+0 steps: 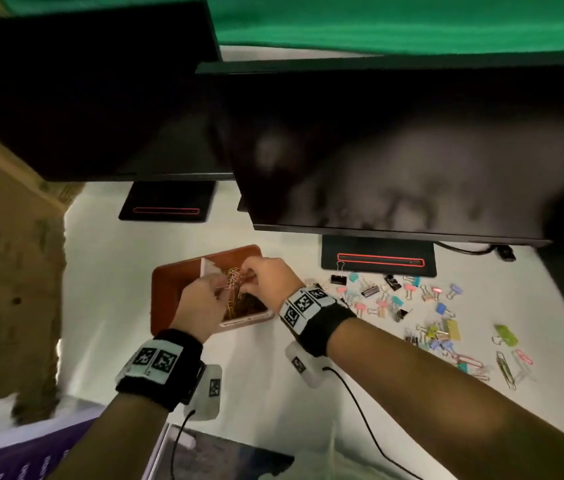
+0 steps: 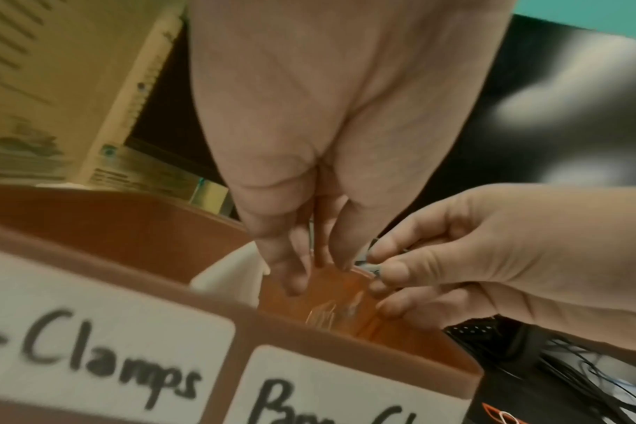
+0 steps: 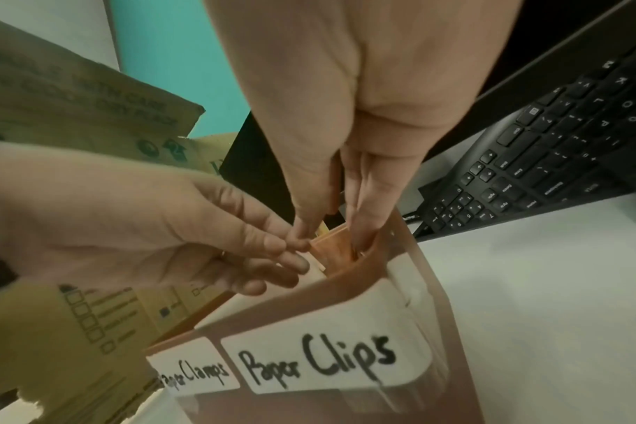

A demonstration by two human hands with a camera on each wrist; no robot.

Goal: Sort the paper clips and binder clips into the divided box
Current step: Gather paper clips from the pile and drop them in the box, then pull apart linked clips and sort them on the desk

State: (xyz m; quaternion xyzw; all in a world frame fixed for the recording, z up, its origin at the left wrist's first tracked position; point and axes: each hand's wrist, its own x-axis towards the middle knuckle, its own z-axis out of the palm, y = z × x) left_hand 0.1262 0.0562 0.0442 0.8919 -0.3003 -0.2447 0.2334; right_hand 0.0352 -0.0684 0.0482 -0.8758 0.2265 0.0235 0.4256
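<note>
Pinching tangled wire paper clips point(image 1: 233, 276), both hands point(image 1: 235, 289) hover over smooth brown box point(image 1: 169, 282)

Both hands point(image 1: 200, 299) crowding the box point(image 1: 169, 282); monitors point(image 1: 394, 150) low behind; scattered clips point(image 1: 412, 303) rightward.

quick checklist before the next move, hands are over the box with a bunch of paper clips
1. Both hands over the Paper Clips compartment, not Paper Clamps: ok.
2. Left hand and right hand both pinching the tangled paper clips: ok.
3. Tangle separated enough to drop cleanly: cannot tell.
4. Divided box flat on the desk: ok.
5. Binder clips sorted: not ok, scattered on the desk right of the box.
6. Loose paper clips boxed: not ok, some on the desk far right.
</note>
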